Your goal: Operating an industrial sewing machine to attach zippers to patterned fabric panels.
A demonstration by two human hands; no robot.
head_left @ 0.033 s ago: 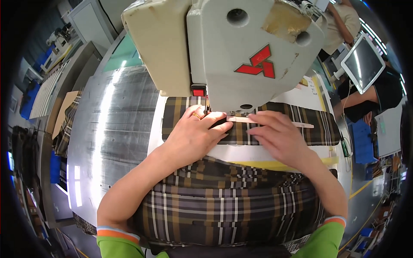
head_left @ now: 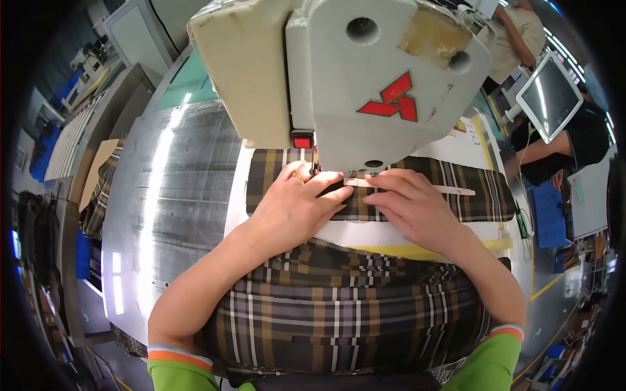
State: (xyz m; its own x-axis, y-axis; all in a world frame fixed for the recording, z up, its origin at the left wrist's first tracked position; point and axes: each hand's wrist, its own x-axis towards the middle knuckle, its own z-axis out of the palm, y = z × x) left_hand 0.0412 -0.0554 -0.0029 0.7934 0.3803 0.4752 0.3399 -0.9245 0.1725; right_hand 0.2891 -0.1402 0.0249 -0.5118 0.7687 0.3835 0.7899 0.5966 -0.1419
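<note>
A dark plaid fabric piece (head_left: 479,190) lies across the machine bed under a grey-white sewing machine head (head_left: 391,58). Along it runs a narrow pale strip (head_left: 450,189). My left hand (head_left: 297,205), with a ring on one finger, is closed on the fabric close to the needle area. Its thumb and forefinger are at the strip's left end, and the fingertips are partly hidden. My right hand (head_left: 414,202) rests over the strip and fabric, its fingers stretched and the thumb apart. The needle itself is hard to make out.
More plaid fabric (head_left: 352,319) is bunched between my forearms. A metal table (head_left: 176,195) extends to the left. A screen on an arm (head_left: 550,96) stands at the right, with another person (head_left: 518,39) behind it. A yellow edge (head_left: 417,251) borders the white board.
My right hand has moved slightly left along the strip, toward my left hand. My left hand stays in place by the needle area.
</note>
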